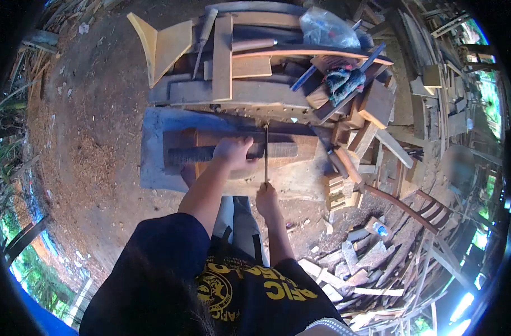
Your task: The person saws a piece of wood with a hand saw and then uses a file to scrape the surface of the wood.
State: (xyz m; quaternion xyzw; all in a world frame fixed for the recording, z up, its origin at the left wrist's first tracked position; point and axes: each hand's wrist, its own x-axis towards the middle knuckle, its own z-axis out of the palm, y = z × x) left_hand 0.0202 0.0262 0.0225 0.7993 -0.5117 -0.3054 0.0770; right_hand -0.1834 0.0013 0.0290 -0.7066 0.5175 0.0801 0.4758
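My left hand (pixel 233 152) bears down on a dark wooden strip (pixel 194 155), its fingers bent over the wood and slightly blurred. The strip lies crosswise on a brown wooden board (pixel 306 148). In my right hand (pixel 267 200) is the near end of a long thin tool (pixel 266 159), perhaps a saw seen edge-on. It points straight away from me and crosses the strip to the right of my left hand. Below these is a pale, worn work board (pixel 154 173). A bare foot (pixel 188 175) shows partly behind my left forearm.
Behind the work board lie wood pieces, an angled wooden piece (pixel 160 47), a chisel-like tool (pixel 204 42), a plastic bag (pixel 329 29) and a patterned cloth (pixel 344 83). Wooden-handled tools (pixel 346 164) lie to the right. Offcuts (pixel 373 257) cover the ground at lower right.
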